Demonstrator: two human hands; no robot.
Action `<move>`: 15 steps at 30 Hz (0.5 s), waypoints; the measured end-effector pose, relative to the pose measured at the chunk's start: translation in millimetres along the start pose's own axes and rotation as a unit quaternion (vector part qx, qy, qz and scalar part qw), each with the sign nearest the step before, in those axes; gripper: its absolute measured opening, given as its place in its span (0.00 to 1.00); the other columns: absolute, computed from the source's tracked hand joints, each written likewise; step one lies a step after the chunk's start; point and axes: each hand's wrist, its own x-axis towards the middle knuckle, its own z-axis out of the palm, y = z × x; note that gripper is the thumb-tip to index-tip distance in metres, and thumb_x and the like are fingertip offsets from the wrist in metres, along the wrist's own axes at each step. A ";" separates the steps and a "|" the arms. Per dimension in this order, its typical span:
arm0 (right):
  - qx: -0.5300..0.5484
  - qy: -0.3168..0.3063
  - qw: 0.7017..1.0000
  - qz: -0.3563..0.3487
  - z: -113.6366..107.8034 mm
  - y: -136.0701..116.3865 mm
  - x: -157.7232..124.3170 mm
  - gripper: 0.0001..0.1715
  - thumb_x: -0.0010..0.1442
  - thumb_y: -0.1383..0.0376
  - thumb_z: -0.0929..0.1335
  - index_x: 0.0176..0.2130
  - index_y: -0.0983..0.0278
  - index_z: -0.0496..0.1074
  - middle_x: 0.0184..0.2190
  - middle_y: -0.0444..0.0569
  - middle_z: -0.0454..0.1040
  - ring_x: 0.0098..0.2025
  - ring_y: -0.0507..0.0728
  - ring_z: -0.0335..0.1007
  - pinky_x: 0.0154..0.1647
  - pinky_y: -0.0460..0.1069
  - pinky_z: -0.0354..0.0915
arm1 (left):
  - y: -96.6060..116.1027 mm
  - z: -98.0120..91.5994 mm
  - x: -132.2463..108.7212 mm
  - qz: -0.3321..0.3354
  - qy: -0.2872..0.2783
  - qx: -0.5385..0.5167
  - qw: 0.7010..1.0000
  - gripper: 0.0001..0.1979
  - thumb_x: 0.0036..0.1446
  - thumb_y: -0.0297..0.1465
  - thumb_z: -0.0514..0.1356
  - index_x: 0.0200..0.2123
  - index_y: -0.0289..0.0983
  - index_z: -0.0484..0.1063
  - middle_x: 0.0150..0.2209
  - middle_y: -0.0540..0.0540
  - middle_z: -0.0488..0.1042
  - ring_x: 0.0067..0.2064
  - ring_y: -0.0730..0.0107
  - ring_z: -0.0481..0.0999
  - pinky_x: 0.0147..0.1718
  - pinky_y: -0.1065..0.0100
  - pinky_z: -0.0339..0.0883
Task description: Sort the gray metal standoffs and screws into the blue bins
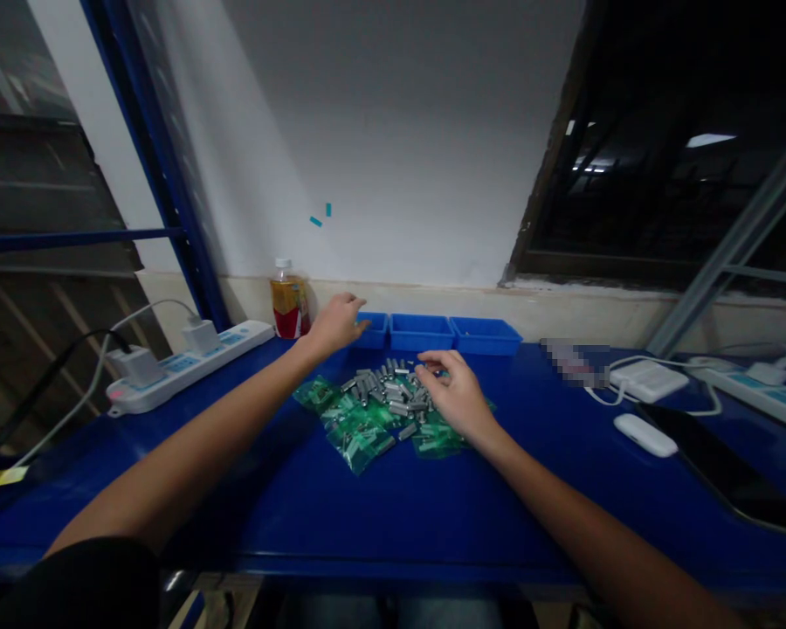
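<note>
A heap of small grey metal cylinders [388,390] lies on the blue table [380,507], on and beside several small green plastic bags [357,432]. My right hand [455,393] rests on the right side of the heap, fingers curled and pinching at the pieces. My left hand [335,321] reaches out over the leftmost of three blue trays [421,332] at the back, fingers bunched together. What either hand holds is too small to see.
A drink bottle [290,301] stands by the wall left of the trays. A white power strip [187,358] with chargers lies at the left. White devices with cables [648,380], a white oblong gadget [645,434] and a dark phone [727,472] lie at the right.
</note>
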 end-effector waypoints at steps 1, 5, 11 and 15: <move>-0.003 -0.006 1.000 -0.002 0.0 -0.6 -0.7 0.11 0.54 0.61 0.66 0.37 0.62 0.73 0.37 0.50 0.68 0.39 0.56 0.67 0.34 0.50 0.67 | -0.2 2.2 -5.2 0.017 -0.034 -0.003 0.999 0.16 0.55 0.32 0.55 0.47 0.33 0.71 0.46 0.39 0.72 0.48 0.58 0.70 0.48 0.63 0.63; -0.028 -0.029 0.999 -0.007 1.4 -2.0 -2.7 0.08 0.54 0.62 0.66 0.35 0.63 0.73 0.36 0.50 0.69 0.40 0.57 0.67 0.34 0.50 0.67 | 2.0 4.1 -34.4 0.061 -0.180 -0.055 0.980 0.13 0.56 0.29 0.52 0.41 0.37 0.74 0.40 0.44 0.76 0.41 0.64 0.74 0.41 0.69 0.65; -0.051 -0.086 0.995 -0.005 6.1 -2.2 -6.2 0.07 0.56 0.64 0.66 0.33 0.63 0.73 0.33 0.48 0.69 0.37 0.55 0.68 0.34 0.49 0.66 | -2.2 12.5 -56.7 0.032 -0.229 -0.061 0.971 0.14 0.53 0.33 0.55 0.42 0.39 0.74 0.37 0.46 0.77 0.37 0.64 0.75 0.34 0.69 0.64; -0.065 -0.108 0.992 -0.006 7.1 -2.5 -7.9 0.07 0.56 0.65 0.66 0.33 0.63 0.74 0.32 0.48 0.69 0.36 0.55 0.68 0.34 0.49 0.65 | -5.7 26.2 -53.5 0.016 -0.232 -0.070 0.970 0.13 0.53 0.35 0.56 0.40 0.40 0.75 0.37 0.45 0.78 0.37 0.64 0.75 0.34 0.70 0.63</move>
